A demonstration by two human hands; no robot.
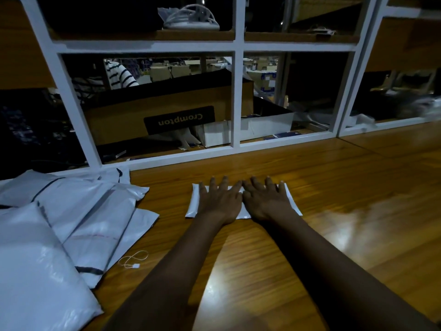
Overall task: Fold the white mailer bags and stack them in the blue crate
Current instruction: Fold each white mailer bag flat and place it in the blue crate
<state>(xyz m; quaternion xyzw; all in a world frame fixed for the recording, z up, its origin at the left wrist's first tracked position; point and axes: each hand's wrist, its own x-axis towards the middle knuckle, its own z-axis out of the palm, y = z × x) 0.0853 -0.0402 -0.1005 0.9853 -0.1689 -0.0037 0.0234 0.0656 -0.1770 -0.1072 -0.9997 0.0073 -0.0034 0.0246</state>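
While both hands, left hand (220, 203) and right hand (267, 201), press flat with fingers straight on the folded mailer bag (193, 201) on the tabletop (346, 187), the crease is being set; next comes gripping it. Blue crate unseen.

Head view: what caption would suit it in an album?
Left hand and right hand press a folded white mailer bag flat on the wooden table, a pile of bags alongside.
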